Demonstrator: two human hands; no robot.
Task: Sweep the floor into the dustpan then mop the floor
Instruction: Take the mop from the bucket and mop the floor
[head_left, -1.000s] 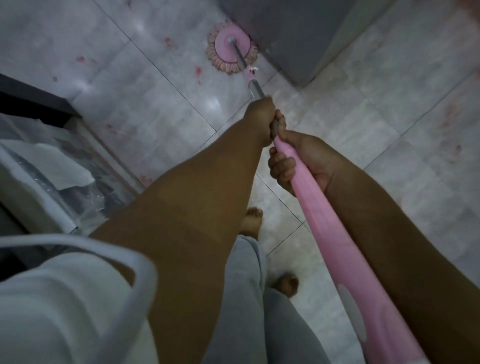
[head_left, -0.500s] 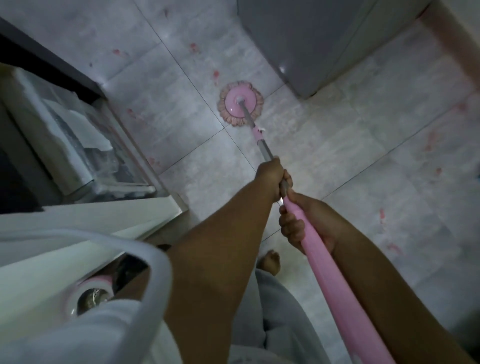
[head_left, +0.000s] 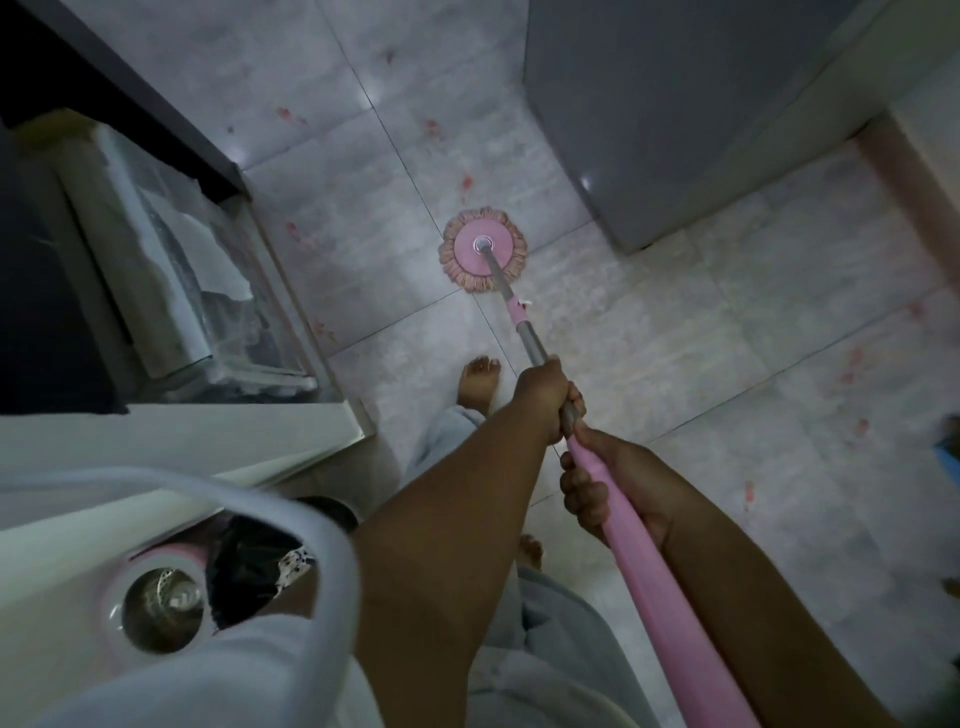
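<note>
A single head-worn wide-angle view looks steeply down, close over the arms, onto the floor (head_left: 675, 322) farther below.

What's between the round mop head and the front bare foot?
In the head view, only bare tile floor lies between mop head and foot.

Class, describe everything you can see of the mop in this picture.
The mop has a round head: a pink, plastic-looking disc ringed with pinkish-tan fringe, lying flat on the pale tiled floor near a grey cabinet's corner. A thin grey metal shaft rises slantwise from its centre, passes a small pink collar, then widens into a thick pink handle. The left hand grips the grey part, the right hand the pink part just behind.
</note>
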